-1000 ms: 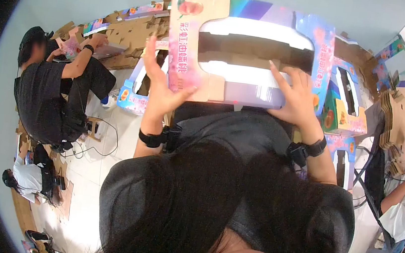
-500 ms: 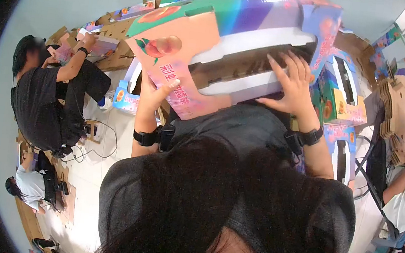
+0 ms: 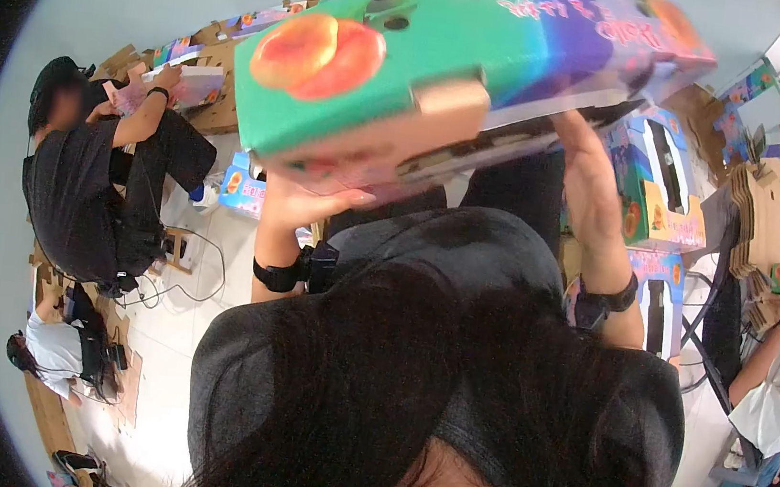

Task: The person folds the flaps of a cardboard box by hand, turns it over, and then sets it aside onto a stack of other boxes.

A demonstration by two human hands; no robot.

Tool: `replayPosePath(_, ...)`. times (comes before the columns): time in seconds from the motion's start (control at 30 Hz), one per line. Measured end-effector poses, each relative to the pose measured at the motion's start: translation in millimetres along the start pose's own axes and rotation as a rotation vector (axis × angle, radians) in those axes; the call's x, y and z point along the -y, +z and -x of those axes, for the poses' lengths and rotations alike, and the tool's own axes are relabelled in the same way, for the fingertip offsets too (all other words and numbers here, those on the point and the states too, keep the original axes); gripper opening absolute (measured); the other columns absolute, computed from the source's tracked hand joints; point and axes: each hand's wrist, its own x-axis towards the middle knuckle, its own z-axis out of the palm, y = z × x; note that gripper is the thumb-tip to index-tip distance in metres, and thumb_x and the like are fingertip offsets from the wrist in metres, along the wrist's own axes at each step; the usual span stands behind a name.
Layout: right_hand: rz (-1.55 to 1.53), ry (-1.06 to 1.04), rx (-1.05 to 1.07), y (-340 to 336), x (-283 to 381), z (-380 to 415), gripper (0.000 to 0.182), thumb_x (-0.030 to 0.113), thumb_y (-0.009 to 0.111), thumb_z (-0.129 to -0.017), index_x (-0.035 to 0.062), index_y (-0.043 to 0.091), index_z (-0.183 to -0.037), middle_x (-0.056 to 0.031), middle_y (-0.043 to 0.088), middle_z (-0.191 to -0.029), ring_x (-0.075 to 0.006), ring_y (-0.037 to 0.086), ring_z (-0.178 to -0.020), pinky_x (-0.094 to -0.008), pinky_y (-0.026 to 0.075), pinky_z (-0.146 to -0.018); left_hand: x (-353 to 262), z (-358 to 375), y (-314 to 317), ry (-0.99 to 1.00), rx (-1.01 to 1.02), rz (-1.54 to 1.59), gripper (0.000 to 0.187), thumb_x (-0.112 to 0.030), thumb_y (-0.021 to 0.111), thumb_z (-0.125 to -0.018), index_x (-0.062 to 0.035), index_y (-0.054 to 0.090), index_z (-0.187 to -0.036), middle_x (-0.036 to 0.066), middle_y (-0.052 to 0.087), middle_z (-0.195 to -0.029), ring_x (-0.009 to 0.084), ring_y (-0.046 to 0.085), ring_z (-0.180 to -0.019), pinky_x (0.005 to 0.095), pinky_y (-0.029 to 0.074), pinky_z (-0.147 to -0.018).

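A printed cardboard fruit box, green, blue and purple with peach pictures, is held up and tilted in front of me. My left hand grips its lower left corner, the thumb along the bottom edge and the other fingers hidden by the box. My right hand holds the box from below on the right, its fingertips hidden at the cut-out side. Motion smears the box's lower face and right end.
Finished-looking printed boxes are stacked at my right, beside flat brown cardboard sheets. A person in black works on a box at the left. Another person in white is at the right. Cables lie on the floor.
The box has rolled in my hands, so its green face with large peaches now shows and the cut-out side faces downward. My right hand's fingers have gone out of sight under it.
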Motion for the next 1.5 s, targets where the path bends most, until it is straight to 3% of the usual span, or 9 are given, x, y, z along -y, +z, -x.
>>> replayPosePath(0.07, -0.146, 0.002, 0.017, -5.3, 2.3, -3.0, 0.104, 0.07, 0.053, -0.091, -0.0074, 0.029, -0.156, -0.0169, 0.034, -0.162, -0.0297, 0.029, -0.152, -0.0461, 0.015, -0.126, -7.6, -1.3, 16.8, -0.16, -0.133, 0.489, 0.078, -0.036, 0.086, -0.082, 0.0002, 0.049, -0.14, 0.015, 0.058, -0.138, 0.0254, 0.06, -0.124, 0.0384, 0.053, -0.097)
replayPosePath(0.17, -0.395, 0.135, 0.028, -1.8, 18.9, -2.1, 0.109, 0.08, 0.052, -0.086, 0.0012, 0.031, -0.158, -0.0139, 0.036, -0.162, -0.0329, 0.032, -0.15, -0.0483, 0.021, -0.124, 55.6, -25.6, 18.0, 0.178, -0.227, 0.1, 0.06, -0.034, 0.069, -0.096, -0.0027, 0.05, -0.144, 0.016, 0.061, -0.14, 0.0301, 0.06, -0.128, 0.0446, 0.049, -0.101)
replayPosePath(0.27, -0.378, 0.233, -0.192, -0.2, 15.7, 0.5, 0.084, 0.057, 0.065, -0.091, 0.006, 0.039, -0.153, -0.012, 0.049, -0.151, -0.03, 0.048, -0.138, -0.0479, 0.036, -0.117, 65.9, -48.5, 15.7, 0.636, -0.417, -0.823, 0.066, -0.033, 0.074, -0.091, -0.004, 0.049, -0.144, 0.017, 0.063, -0.137, 0.0327, 0.061, -0.128, 0.0528, 0.041, -0.108)
replayPosePath(0.57, -0.149, 0.016, -0.598, -16.8, 61.8, 3.8, 0.073, 0.009, 0.075, -0.083, 0.0079, 0.043, -0.149, -0.0082, 0.061, -0.13, -0.0225, 0.063, -0.116, -0.0385, 0.052, -0.102, 3.7, -22.1, 36.7, 0.434, -0.209, -0.811, 0.111, -0.02, 0.09, -0.071, -0.0105, 0.021, -0.158, 0.022, 0.026, -0.163, 0.0411, 0.025, -0.151, 0.0621, 0.015, -0.122)
replayPosePath(0.77, 0.511, -0.357, -0.661, -69.6, 123.2, 21.8, 0.067, -0.004, 0.077, -0.078, -0.0001, 0.053, -0.14, -0.014, 0.061, -0.131, -0.0251, 0.062, -0.116, -0.0397, 0.05, -0.103, 1.3, -24.2, 35.8, 0.363, -0.193, -0.889, 0.117, -0.028, 0.089, -0.075, -0.0061, 0.01, -0.16, 0.02, 0.026, -0.165, 0.0389, 0.025, -0.153, 0.0593, 0.013, -0.123)
replayPosePath(0.9, 0.993, -0.093, -0.785, -103.0, 168.5, 34.8, 0.074, 0.007, 0.09, -0.072, -0.0023, 0.057, -0.137, -0.0162, 0.063, -0.128, -0.0262, 0.062, -0.115, -0.0395, 0.049, -0.101, 1.5, -27.1, 34.3, 0.34, -0.196, -0.872, 0.116, -0.029, 0.088, -0.076, -0.005, 0.011, -0.16, 0.02, 0.027, -0.165, 0.0383, 0.025, -0.153, 0.0601, 0.013, -0.123)
replayPosePath(1.0, 1.804, -0.302, -0.74, -102.0, 177.0, 50.5, 0.095, 0.024, 0.097, -0.06, 0.0112, 0.055, -0.145, -0.0191, 0.064, -0.123, -0.0355, 0.061, -0.115, -0.0478, 0.045, -0.103, 5.9, -28.3, 30.0, 0.343, -0.209, -0.885, 0.115, -0.03, 0.088, -0.077, -0.0042, 0.012, -0.16, 0.019, 0.027, -0.165, 0.0382, 0.025, -0.152, 0.0606, 0.012, -0.123)
replayPosePath(1.23, 2.245, 0.595, -0.819, -181.8, 187.9, 167.1, 0.115, 0.056, 0.09, -0.057, 0.0187, 0.04, -0.153, -0.0256, 0.058, -0.13, -0.0469, 0.053, -0.12, -0.0541, 0.041, -0.104, 11.1, -31.9, 19.9, 0.318, -0.234, -0.936, 0.115, -0.033, 0.087, -0.078, -0.0023, 0.013, -0.16, 0.018, 0.027, -0.165, 0.0376, 0.025, -0.152, 0.0577, 0.011, -0.124)
replayPosePath(1.5, 1.888, 1.58, -0.696, -194.5, 168.6, 210.4, 0.098, 0.034, 0.094, -0.058, 0.0148, 0.044, -0.14, -0.0218, 0.056, -0.134, -0.0422, 0.048, -0.131, -0.0561, 0.041, -0.106, 10.2, -38.1, 36.5, 0.295, -0.242, -0.948, 0.113, -0.035, 0.087, -0.077, -0.0031, 0.017, -0.159, 0.019, 0.029, -0.164, 0.0366, 0.025, -0.153, 0.0598, 0.012, -0.123)
